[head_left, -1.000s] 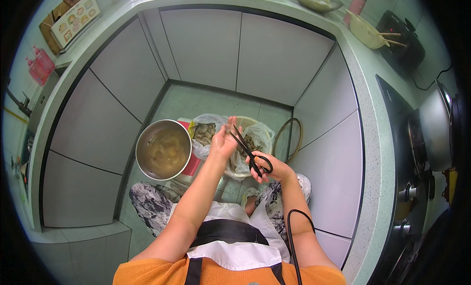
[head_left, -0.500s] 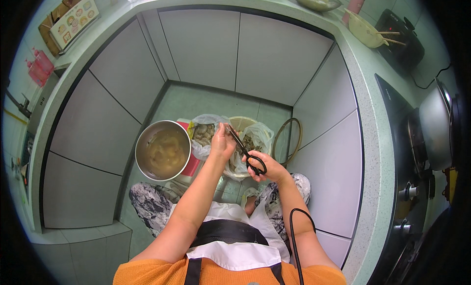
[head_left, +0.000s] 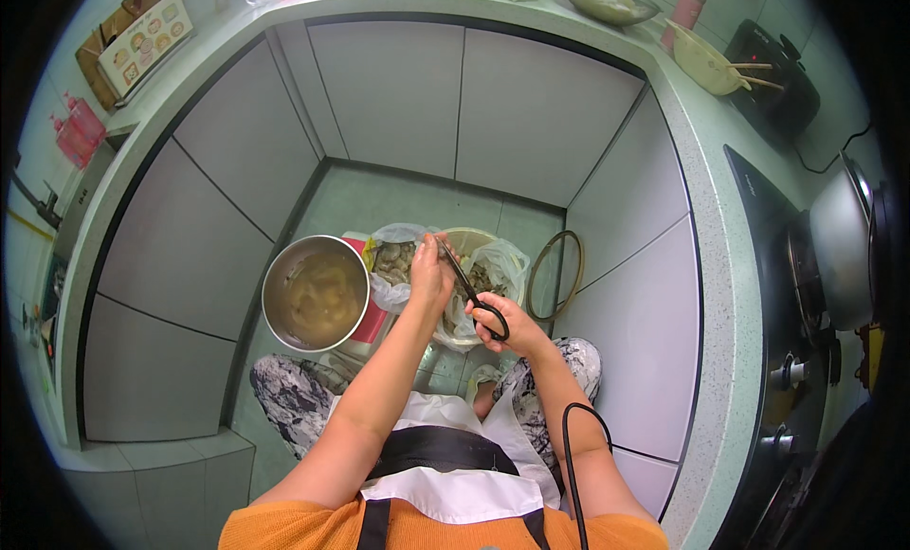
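Note:
My right hand grips a pair of black-handled scissors, fingers in the loops. Their blades slant up and left to the fingertips of my left hand. Those fingers are pinched on a small greyish shrimp, mostly hidden by the hand. Just left of it lies a white plastic bag of raw grey shrimp. Under the scissors stands a pale bin, lined with a clear bag that holds brownish scraps. Whether the blades touch the shrimp I cannot tell.
A steel pot of cloudy water with pale pieces stands at the left. Beside it is a red-and-white box. A brown hose loop leans by the right cabinet. Counters surround the floor; a cooktop is at right.
The scissors and my right hand have shifted slightly down, and the blades stand a little steeper. My left hand has moved slightly and keeps its pinch.

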Motion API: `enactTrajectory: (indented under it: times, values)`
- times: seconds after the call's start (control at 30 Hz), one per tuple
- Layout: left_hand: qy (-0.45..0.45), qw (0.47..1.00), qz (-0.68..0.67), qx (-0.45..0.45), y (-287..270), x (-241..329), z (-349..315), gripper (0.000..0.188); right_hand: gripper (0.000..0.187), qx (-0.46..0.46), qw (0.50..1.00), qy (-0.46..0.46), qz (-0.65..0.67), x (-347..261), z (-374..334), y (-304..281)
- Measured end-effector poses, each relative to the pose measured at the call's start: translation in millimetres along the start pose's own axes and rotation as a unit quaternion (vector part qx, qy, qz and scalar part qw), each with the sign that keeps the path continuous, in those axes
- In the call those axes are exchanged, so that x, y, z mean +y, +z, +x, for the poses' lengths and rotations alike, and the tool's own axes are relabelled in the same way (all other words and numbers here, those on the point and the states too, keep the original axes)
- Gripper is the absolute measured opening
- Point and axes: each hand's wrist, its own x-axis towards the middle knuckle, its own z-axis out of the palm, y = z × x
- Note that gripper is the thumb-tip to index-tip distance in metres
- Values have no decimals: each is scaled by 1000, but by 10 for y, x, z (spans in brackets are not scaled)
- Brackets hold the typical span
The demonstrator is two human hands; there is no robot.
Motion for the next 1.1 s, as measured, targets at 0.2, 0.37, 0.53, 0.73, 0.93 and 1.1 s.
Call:
enactTrajectory:
  times: [0.2, 0.37, 0.53, 0.73, 0.93, 1.1]
  values:
    - [-5, 1000, 12, -1, 44, 13, -15, 32, 23, 4, 999, 18, 27, 27, 4, 23]
    - [-32, 999, -7, -21, 170, 86, -136, 31, 24, -26, 995, 17, 91, -10, -27, -5]
    - [-39, 999, -10, -29, 165, 71, -133, 31, 24, -20, 996, 12, 88, -25, -30, -19]
    - [-56, 995, 11, -83, 50, 112, -90, 31, 22, -7, 998, -3, 56, -27, -38, -32]
    - [-49, 996, 37, -61, 172, 215, -163, 39, 21, -7, 999, -14, 35, -40, -44, -2]
    - [-32, 997, 37, -61, 223, 279, -188, 43, 21, -15, 1000, -9, 17, -7, -34, -5]
